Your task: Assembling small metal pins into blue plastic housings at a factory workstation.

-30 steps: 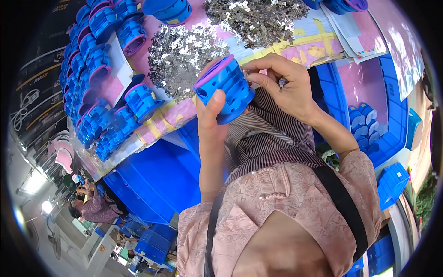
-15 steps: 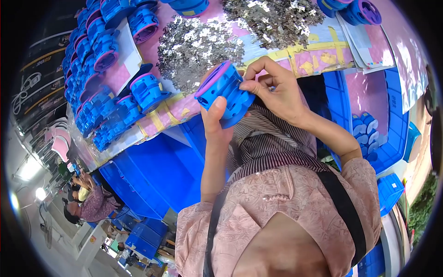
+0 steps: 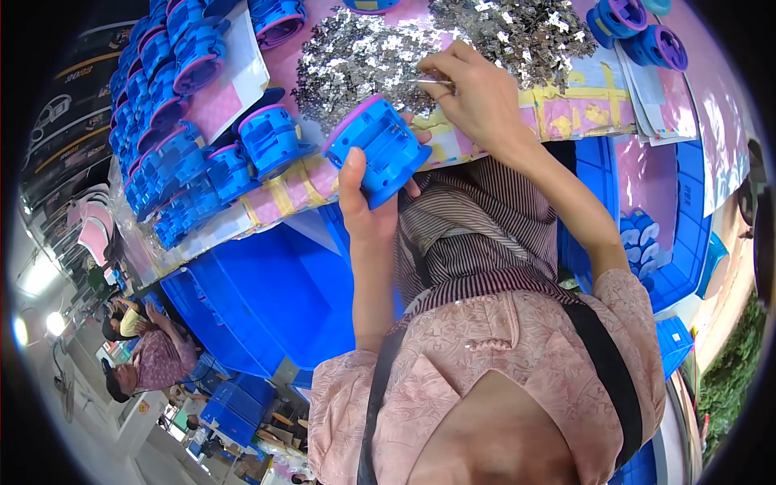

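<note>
My left hand (image 3: 365, 217) is wrapped around a blue round plastic housing (image 3: 378, 153) with a pink ring on its upper rim. The housing is tilted, with its wide flange toward my lap and its openings facing right. My right hand (image 3: 483, 101) is apart from it, over the table's near edge. Its thumb and fingertips pinch a small thin metal piece (image 3: 435, 82). Just beyond the fingertips lies a heap of small silvery metal pieces (image 3: 352, 61). A darker heap of similar metal pieces (image 3: 533, 40) spreads farther right.
Many more blue housings (image 3: 271, 137) crowd the table's left side, around a white sheet (image 3: 242, 69). Two housings (image 3: 663, 47) and some papers (image 3: 647, 89) lie at the right. Blue bins (image 3: 267, 283) stand below the taped edge (image 3: 283, 194). Other people (image 3: 158, 352) sit far left.
My right hand has left the housing and moved up to the metal heap, where a metal piece now shows in its fingertips. My left hand has turned the housing slightly and lowered it left.
</note>
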The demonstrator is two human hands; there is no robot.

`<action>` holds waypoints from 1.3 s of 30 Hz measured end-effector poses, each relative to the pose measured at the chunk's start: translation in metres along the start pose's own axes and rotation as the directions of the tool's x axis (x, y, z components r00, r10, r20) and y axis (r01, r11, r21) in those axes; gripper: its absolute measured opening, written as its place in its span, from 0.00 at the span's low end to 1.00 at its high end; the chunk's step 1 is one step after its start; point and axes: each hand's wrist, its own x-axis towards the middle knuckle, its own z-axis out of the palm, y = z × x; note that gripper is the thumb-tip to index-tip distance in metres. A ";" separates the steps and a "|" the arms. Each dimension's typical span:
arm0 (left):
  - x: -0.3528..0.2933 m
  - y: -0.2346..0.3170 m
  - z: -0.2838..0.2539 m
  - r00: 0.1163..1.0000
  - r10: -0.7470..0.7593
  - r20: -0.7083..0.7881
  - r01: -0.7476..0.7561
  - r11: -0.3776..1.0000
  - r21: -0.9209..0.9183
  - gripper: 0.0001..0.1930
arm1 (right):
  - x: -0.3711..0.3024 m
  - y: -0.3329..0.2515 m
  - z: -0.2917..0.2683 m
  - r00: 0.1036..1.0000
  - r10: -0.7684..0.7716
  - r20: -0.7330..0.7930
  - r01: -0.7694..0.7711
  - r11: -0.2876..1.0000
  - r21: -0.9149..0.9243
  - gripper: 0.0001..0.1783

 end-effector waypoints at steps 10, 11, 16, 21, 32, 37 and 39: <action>0.011 0.002 -0.002 0.999 -0.033 -0.002 0.033 0.999 -0.019 0.39 | 0.012 0.005 -0.008 0.995 0.051 0.091 -0.068 0.978 0.197 0.09; 0.011 0.001 -0.002 0.999 -0.039 0.003 0.039 0.999 -0.004 0.39 | 0.012 0.005 -0.009 0.994 0.053 0.091 -0.070 0.978 0.197 0.09; 0.014 -0.001 0.003 0.999 -0.037 0.016 0.037 0.999 0.008 0.39 | 0.008 0.010 -0.007 0.972 0.100 0.212 -0.185 0.882 0.432 0.07; 0.015 -0.004 0.006 0.999 -0.036 0.013 0.036 0.999 0.014 0.38 | 0.005 0.008 -0.006 0.991 0.108 0.073 -0.130 0.836 0.534 0.07; 0.012 -0.011 0.002 0.996 -0.010 -0.085 0.013 0.999 0.039 0.31 | -0.001 -0.026 -0.033 0.846 0.243 0.475 -0.530 0.283 0.799 0.11; 0.009 -0.011 0.007 0.991 0.005 -0.130 -0.002 1.000 0.020 0.31 | -0.007 -0.026 -0.025 0.815 0.298 0.498 -0.559 0.172 0.811 0.11; 0.008 -0.011 0.006 0.989 0.014 -0.145 -0.012 1.000 0.020 0.31 | -0.008 -0.029 -0.027 0.799 0.308 0.516 -0.575 0.141 0.806 0.11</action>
